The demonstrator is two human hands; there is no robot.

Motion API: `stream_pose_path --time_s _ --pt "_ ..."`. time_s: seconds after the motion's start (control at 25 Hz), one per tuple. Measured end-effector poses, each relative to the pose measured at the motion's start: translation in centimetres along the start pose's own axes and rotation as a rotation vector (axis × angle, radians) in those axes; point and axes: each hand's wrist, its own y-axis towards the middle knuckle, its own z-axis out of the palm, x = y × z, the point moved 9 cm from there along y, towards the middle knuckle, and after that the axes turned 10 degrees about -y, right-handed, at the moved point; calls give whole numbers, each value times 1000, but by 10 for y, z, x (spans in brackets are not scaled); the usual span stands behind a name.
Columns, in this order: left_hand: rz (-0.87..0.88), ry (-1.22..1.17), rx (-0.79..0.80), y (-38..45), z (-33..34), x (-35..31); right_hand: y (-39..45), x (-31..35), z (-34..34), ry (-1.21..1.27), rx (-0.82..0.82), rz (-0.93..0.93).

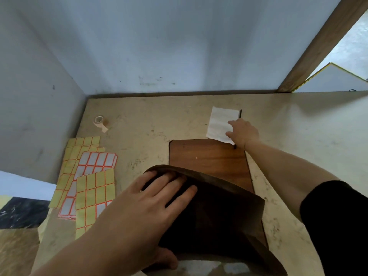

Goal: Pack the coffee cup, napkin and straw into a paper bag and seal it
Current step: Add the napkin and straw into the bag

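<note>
A brown paper bag [223,212] stands open near the table's front edge. My left hand [147,206] holds its left rim, fingers inside the mouth and thumb outside. A white napkin [219,122] lies flat on the table farther back. My right hand [243,132] rests on the napkin's right edge, fingers spread over it. A thin dark straw [240,113] lies along the napkin's right side, mostly hidden by my right hand. I cannot see the coffee cup; the bag's inside is dark.
A roll of tape [99,120] sits at the back left. Several sheets of yellow and white stickers [87,180] lie at the left. A wooden board [209,160] is set in the beige table [298,136]. Walls close the back and left.
</note>
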Motion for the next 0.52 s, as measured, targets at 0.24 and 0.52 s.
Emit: stream_pose_path --time_s 0.24,0.52 --pt "-11 48 7 5 3 4 31 -1 19 -79 42 8" --pt "-51 39 17 0 5 5 34 4 16 -191 -55 29"
